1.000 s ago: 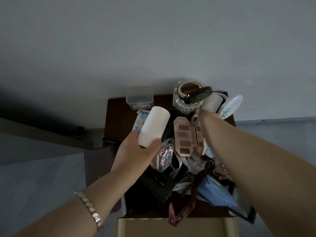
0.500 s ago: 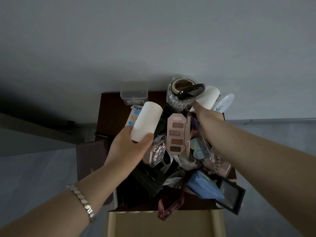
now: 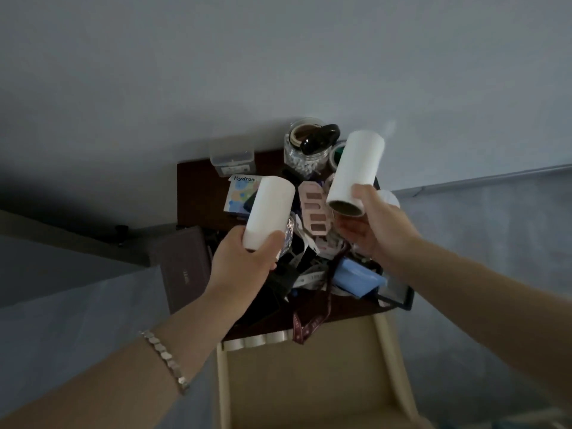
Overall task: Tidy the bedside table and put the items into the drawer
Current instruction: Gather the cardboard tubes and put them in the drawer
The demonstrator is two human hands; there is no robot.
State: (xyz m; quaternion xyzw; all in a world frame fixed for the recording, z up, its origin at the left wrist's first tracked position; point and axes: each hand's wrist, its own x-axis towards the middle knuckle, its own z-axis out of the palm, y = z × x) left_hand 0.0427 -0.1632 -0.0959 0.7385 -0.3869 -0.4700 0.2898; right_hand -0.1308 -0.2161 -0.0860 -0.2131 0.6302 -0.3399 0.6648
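Note:
My left hand (image 3: 244, 258) grips a white paper roll (image 3: 269, 212) by its lower end, held above the cluttered dark brown bedside table (image 3: 198, 193). My right hand (image 3: 374, 227) grips a second white roll (image 3: 356, 171) near its open cardboard core end, lifted over the table's right side. Below the table's front edge the beige drawer (image 3: 303, 376) stands pulled out, and no items show inside it. Between the two rolls lies a pink eyeshadow palette (image 3: 312, 212).
On the table stand a glass jar of cotton buds (image 3: 305, 153), a clear plastic box (image 3: 232, 156), a Hydron box (image 3: 240, 196), a blue pouch (image 3: 356, 280), a black frame (image 3: 396, 295) and a maroon ribbon (image 3: 309, 326). A dark brown box (image 3: 182, 267) sits to the left.
My right hand has taken the second white roll from the back right of the table and lifted it. The left hand still holds its roll, and the view has tilted down, showing more of the drawer.

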